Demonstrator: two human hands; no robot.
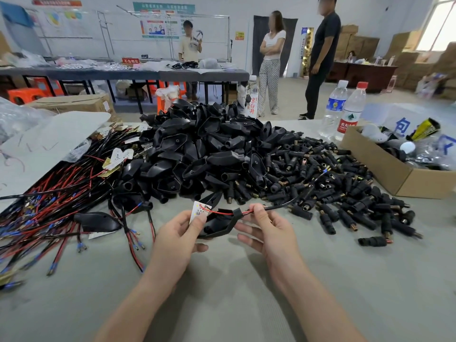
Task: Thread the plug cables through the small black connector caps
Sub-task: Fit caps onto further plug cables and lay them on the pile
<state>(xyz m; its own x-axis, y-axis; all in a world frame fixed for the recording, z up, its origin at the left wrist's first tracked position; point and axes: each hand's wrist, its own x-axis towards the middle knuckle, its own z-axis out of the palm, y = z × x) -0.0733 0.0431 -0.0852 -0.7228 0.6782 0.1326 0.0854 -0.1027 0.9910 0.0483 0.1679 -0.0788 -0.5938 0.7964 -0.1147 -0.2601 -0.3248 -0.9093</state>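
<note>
My left hand (pixel 180 233) is curled round one black cap (pixel 219 222), thumb up against the small white board (pixel 198 210) at the end of the cable (pixel 276 208). My right hand (pixel 269 228) pinches that cable between thumb and forefinger just beside the cap's narrow end, the other fingers stretched loosely beneath. The cable's thin red wires (pixel 219 212) pass through the cap's neck and come out toward the board. All this sits in the air above the bench (pixel 234 292), just in front of the big heap of black caps (pixel 209 149). To the right of the heap spreads a pile of small black connectors (pixel 333 183) with brass tips. To the left of the heap lie the tangled red and black cables (pixel 49 206). Further right of the heap, past the connectors, stands an open cardboard box (pixel 385 166), and behind that two water bottles (pixel 333 107).
</note>
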